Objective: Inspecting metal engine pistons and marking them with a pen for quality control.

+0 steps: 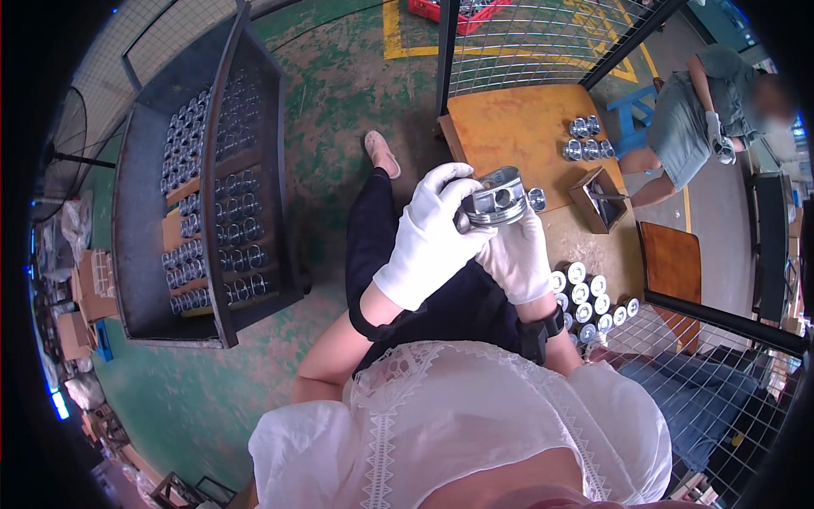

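Note:
A shiny metal piston (498,198) is held up in front of my body, tilted, with its ring grooves and the round pin hole showing. My left hand (434,233), in a white glove, grips it from the left, fingers bent over its edge. From below and the right, my gloved right hand (524,259) closes on the same piston; part of its fingers is hidden behind it. Just beyond the right hand another piston (536,200) stands on the wooden tabletop (496,127). Further right on that table are several more pistons (587,150).
To my left stands a dark metal rack (136,280) with rows of pistons. A small wooden box (599,222) sits on the table; several round-topped pistons (580,293) stand nearer me. Wire mesh panels (526,59) border the table. A co-worker (691,127) with gloved hands is at the right.

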The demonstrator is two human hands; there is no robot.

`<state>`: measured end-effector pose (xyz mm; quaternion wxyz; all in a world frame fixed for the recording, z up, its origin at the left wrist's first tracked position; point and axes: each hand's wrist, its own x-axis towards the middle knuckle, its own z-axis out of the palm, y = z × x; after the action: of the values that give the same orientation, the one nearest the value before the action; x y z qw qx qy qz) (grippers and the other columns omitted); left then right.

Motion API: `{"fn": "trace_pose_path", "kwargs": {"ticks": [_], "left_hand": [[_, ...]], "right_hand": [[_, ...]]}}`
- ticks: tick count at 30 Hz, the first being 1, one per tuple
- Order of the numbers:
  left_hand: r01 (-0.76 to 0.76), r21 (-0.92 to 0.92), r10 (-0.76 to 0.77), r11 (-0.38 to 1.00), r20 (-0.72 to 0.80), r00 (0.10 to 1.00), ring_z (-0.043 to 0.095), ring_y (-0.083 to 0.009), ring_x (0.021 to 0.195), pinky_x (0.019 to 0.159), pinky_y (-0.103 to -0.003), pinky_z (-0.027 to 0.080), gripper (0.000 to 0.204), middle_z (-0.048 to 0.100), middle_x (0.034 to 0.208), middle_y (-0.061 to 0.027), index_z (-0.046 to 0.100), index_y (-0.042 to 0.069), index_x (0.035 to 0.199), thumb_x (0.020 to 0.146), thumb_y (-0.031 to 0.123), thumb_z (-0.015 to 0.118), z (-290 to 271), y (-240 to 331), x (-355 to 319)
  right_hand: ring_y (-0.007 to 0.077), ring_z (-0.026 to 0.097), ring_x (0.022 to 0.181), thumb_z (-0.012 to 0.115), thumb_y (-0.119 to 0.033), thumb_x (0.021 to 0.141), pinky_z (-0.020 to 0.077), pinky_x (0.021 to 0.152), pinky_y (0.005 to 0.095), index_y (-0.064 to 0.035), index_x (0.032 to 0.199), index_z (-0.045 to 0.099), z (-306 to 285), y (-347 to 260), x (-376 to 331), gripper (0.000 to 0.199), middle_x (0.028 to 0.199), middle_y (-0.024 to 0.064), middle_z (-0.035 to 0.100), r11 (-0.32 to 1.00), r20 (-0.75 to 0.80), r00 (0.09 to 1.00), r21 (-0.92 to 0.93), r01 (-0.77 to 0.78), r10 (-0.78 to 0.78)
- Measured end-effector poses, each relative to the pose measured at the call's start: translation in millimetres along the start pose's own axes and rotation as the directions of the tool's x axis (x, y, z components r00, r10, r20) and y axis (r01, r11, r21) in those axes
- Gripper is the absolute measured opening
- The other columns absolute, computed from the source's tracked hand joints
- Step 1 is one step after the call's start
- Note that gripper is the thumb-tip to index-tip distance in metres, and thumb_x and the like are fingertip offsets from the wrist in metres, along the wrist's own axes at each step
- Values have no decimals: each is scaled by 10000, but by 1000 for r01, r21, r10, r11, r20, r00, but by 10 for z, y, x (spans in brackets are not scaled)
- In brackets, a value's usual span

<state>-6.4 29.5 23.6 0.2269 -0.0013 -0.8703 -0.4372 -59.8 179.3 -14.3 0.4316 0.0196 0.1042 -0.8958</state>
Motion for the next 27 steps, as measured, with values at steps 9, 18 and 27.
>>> {"fn": "trace_pose_path", "kwargs": {"ticks": [9,18,27], "left_hand": [[-58,64,49,996,133,990,616,-311,1096,861,-401,562,418,583,1236,-101,617,65,1068,704,122,813,-56,76,135],[-25,64,14,998,175,984,631,-334,1083,904,-396,525,453,605,1210,-152,558,38,1077,712,47,826,287,-180,0],[254,60,-260,965,176,949,632,-236,1072,916,-355,531,460,591,1213,-127,589,-8,1145,736,-39,795,276,-691,29]], "right_hand": [[378,687,953,390,-454,1029,584,832,472,1,1269,526,90,-46,103,532,1156,225,649,990,-46,999,138,14,-8],[336,608,1117,399,-453,1052,492,988,429,-3,1342,465,-930,-296,12,539,1300,167,575,964,-335,942,-258,-62,-29],[333,588,1152,491,-215,1012,496,978,443,-62,1336,509,-2920,-1866,-507,359,1290,152,572,797,-716,361,-579,172,-598]]}}
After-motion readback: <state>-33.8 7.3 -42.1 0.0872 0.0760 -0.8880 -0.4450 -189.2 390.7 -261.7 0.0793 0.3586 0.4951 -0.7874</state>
